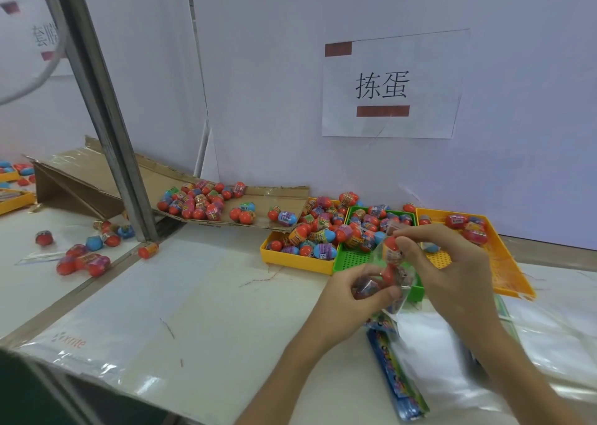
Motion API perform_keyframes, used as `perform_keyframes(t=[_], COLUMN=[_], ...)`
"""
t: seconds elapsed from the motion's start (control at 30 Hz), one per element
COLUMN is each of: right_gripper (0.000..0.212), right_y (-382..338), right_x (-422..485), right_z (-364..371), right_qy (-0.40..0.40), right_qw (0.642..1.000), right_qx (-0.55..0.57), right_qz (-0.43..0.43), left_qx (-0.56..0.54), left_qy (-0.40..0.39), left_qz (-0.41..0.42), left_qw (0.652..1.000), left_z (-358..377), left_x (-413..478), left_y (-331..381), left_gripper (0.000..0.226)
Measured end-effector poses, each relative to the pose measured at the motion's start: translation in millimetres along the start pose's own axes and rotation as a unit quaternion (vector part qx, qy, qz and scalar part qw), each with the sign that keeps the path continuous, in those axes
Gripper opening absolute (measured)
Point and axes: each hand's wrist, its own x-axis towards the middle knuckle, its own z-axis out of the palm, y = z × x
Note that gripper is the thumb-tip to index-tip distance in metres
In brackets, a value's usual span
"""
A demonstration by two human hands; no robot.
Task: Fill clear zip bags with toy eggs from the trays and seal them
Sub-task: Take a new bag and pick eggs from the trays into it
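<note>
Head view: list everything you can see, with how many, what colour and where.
trays: three, yellow, green, yellow, side by side at the wall
eggs: many, mostly red, blue, purple; in the trays, on the cardboard, loose at left
cardboard: one, brown, sloping to the left tray
sign: one, white with black characters, on the wall
post: one, grey metal, left
bag: one, clear, eggs inside, between both hands
spare bags: a pile, clear, under the forearms
table: one, whitish
left hand: grips the bag
right hand: fingers pinch a red-topped egg at the bag's top
</note>
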Motion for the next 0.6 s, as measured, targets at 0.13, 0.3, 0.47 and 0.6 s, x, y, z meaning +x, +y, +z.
perform_keyframes(t=[0.13,0.3,0.47,0.6], right_gripper=[0.018,0.019,0.017,0.017], right_y=[-3.2,-2.4,-0.3,1.3], right_x=[-3.0,-2.7,-1.4,-1.9], right_z=[3.5,6.2,-2.5,-3.2], right_qy=[0.0,-0.041,-0.12,-0.147], right_qw=[1.0,0.999,0.993,0.987], right_qx=[0.002,0.006,-0.004,-0.058], right_qz=[0.021,0.031,0.016,0.003], left_qx=[-0.013,-0.038,-0.073,-0.082], left_qy=[-0.011,0.002,0.006,0.01], left_qz=[-0.002,-0.012,-0.038,-0.048], left_qw=[1.0,0.999,0.997,0.995], left_z=[1.1,-0.6,-1.4,-3.9], left_x=[-2.1,-1.4,-0.4,-2.1], left_y=[3.9,3.8,4.1,7.0], left_gripper=[0.012,0.012,0.017,0.021])
